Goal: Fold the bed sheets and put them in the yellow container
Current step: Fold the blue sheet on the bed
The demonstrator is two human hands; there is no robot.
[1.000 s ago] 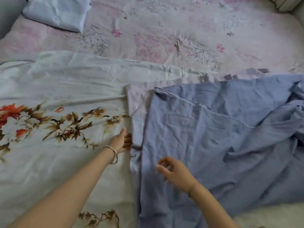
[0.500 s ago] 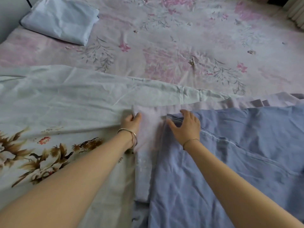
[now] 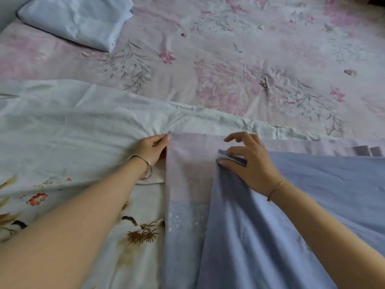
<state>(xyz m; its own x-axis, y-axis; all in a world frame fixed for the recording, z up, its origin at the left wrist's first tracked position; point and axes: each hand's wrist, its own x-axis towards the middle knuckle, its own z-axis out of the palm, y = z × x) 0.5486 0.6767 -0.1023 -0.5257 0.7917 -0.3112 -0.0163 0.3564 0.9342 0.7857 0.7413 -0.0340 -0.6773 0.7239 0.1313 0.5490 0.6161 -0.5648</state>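
A blue bed sheet (image 3: 312,195) lies spread over the right half of the bed, its paler lilac underside (image 3: 187,170) showing along the left and far edges. My right hand (image 3: 248,161) pinches the blue sheet's folded-over far left corner between thumb and fingers. My left hand (image 3: 153,148) pinches the far left corner of the lilac layer, lifting its edge slightly. A white sheet with orange and brown flowers (image 3: 73,142) lies flat on the left under my left arm. The yellow container is not in view.
A folded pale blue sheet (image 3: 77,19) sits at the far left corner of the bed. The pink floral bedcover (image 3: 239,65) stretches across the far half. Grey fabric tabs (image 3: 366,151) stick out at the right edge.
Both hands have gone from lying on the fabric to pinching the corners. The right hand lifted the blue corner, and the camera has moved closer.
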